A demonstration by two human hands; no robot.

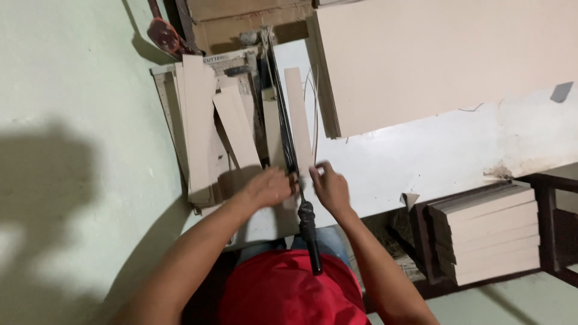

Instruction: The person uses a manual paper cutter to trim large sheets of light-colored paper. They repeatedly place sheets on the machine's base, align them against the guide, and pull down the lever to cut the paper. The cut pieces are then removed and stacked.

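Hands at the near end of a lever-arm paper cutter [241,78] on a white desk [433,156]. Left hand [269,186] lies palm down on the cutter bed, fingers curled over the near end of a long narrow beige card strip [298,114]; whether they pinch it or only press on it, cannot tell. Right hand [330,188] is just right of the blade line, fingers [319,170] bent in toward the same strip end, touching it or nearly so; grip unclear from this angle. Strip runs lengthwise along the black cutter arm [283,120], just beside it, far end pointing away from the person. Black cylindrical cutter handle [309,238] sticks out past the desk edge, between the two forearms, neither hand on it.

Handling judgement: strip looks thin, light, fairly stiff across but likely to bow along its length, easily creased, and smooth enough to slide on the bed. Best held flat near the end, fingers pressing down well clear of the blade edge.

More cut beige strips [208,120] are piled left of the arm. Large beige card sheets [445,54] sit stacked to the right. Stack of cut beige boards [490,238] rests on a dark low shelf [548,216].
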